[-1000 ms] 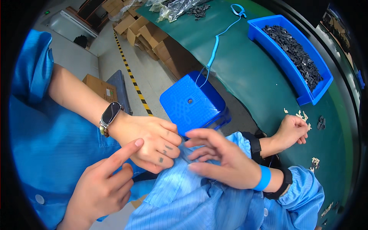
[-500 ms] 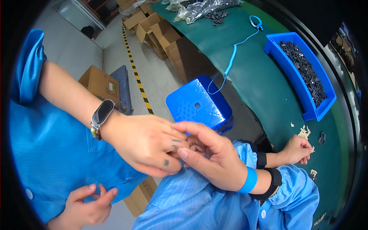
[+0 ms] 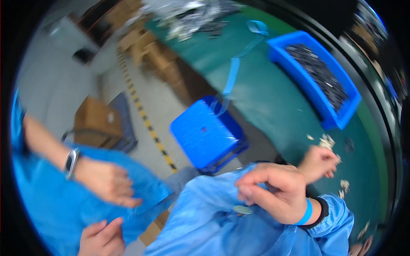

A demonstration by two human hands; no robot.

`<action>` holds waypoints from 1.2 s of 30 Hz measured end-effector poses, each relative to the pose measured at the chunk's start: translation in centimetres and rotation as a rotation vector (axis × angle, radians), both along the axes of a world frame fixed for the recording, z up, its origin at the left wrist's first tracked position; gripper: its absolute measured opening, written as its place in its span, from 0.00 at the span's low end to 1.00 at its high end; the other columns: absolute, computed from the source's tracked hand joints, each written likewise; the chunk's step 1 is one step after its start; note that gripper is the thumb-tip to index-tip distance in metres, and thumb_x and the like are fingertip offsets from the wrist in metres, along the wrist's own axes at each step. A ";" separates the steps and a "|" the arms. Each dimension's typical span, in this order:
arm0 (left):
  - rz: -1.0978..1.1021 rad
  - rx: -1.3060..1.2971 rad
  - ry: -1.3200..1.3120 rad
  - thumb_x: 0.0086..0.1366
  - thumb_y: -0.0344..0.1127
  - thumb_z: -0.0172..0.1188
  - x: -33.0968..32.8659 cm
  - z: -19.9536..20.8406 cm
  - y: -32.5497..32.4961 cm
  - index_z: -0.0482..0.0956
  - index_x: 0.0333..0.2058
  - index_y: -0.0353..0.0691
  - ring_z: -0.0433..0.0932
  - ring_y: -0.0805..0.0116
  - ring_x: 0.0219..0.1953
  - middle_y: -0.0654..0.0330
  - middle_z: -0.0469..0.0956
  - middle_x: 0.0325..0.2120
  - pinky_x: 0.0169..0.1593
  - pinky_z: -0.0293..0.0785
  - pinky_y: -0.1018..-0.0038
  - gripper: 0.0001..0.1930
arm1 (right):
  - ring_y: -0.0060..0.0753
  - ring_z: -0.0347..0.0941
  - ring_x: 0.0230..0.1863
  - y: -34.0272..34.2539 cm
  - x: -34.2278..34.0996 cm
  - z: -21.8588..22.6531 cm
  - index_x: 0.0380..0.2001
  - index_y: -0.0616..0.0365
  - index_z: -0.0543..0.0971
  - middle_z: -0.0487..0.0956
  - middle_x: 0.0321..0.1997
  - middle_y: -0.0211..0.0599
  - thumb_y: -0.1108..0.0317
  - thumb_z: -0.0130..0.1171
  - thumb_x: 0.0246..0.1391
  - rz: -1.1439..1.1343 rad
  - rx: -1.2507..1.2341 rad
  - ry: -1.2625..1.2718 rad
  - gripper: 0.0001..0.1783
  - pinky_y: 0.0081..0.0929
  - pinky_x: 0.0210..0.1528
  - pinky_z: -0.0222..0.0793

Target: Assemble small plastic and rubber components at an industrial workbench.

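My right hand (image 3: pixel 275 192), with a blue band at the wrist, is held in front of my blue smock (image 3: pixel 200 222). Its thumb and index finger are pinched; blur hides whatever is between them. Just below the fingertips is a small greenish oval thing (image 3: pixel 242 210); I cannot tell if they hold it. Crossing over to the right, my left hand (image 3: pixel 319 162) rests at the green table (image 3: pixel 277 102) with curled fingers, beside a small heap of beige pieces (image 3: pixel 326 141). A co-worker's hand (image 3: pixel 106 181), wearing a watch, is apart from mine at the left.
A blue bin (image 3: pixel 294 77) full of small black parts stands on the table. A blue coiled cord (image 3: pixel 232 77) hangs over its edge above a blue stool (image 3: pixel 205 132). Cardboard boxes (image 3: pixel 96 123) stand on the floor. Another person's fingers (image 3: pixel 363 246) show at lower right.
The co-worker's watch hand, which was touching my right hand, has drawn away to the left. My right hand has closed into a pinch. The view has shifted and blurred.
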State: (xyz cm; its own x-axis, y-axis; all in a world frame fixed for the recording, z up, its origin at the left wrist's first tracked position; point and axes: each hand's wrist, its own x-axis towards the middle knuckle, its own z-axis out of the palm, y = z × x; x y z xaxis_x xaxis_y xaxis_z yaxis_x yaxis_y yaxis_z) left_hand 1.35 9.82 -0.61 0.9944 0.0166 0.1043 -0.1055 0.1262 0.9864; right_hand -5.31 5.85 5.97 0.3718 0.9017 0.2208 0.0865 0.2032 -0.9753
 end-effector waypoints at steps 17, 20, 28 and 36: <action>-0.154 -0.201 0.190 0.56 0.21 0.55 -3.0 0.1 -4.1 0.75 0.33 0.26 0.78 0.70 0.26 0.52 0.78 0.27 0.30 0.76 0.80 0.06 | 0.30 0.65 0.26 -17.1 7.5 -3.2 0.23 0.57 0.73 0.68 0.25 0.30 0.68 0.58 0.29 -0.807 -0.285 -1.098 0.11 0.27 0.30 0.61; -0.131 -0.130 0.160 0.55 0.20 0.55 -3.0 -0.1 -4.2 0.75 0.32 0.26 0.78 0.71 0.26 0.53 0.77 0.26 0.30 0.76 0.80 0.06 | 0.29 0.64 0.25 -17.3 7.6 -3.9 0.22 0.57 0.73 0.67 0.24 0.30 0.68 0.59 0.28 -0.823 -0.285 -1.106 0.11 0.27 0.30 0.60; -0.150 0.261 -0.035 0.52 0.18 0.56 -2.1 0.8 -4.7 0.74 0.28 0.26 0.78 0.70 0.25 0.53 0.76 0.24 0.29 0.74 0.81 0.04 | 0.30 0.61 0.22 -17.6 7.8 -4.7 0.14 0.59 0.70 0.62 0.19 0.31 0.69 0.56 0.26 -0.826 -0.302 -1.215 0.07 0.28 0.30 0.59; -0.280 0.007 0.209 0.53 0.19 0.55 -1.3 0.4 -3.9 0.75 0.29 0.27 0.78 0.68 0.24 0.53 0.77 0.23 0.28 0.75 0.79 0.04 | 0.33 0.67 0.25 -18.2 9.0 -4.8 0.21 0.57 0.72 0.69 0.23 0.32 0.72 0.58 0.33 -0.785 -0.356 -0.894 0.07 0.28 0.30 0.61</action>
State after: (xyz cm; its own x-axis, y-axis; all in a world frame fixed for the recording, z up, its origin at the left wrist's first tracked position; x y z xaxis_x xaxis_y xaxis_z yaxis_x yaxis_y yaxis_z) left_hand 0.02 5.91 -0.22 0.9601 -0.2597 -0.1034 0.1370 0.1146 0.9839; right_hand 3.72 -12.34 1.15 0.6829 0.5649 0.4632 0.7274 -0.4678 -0.5020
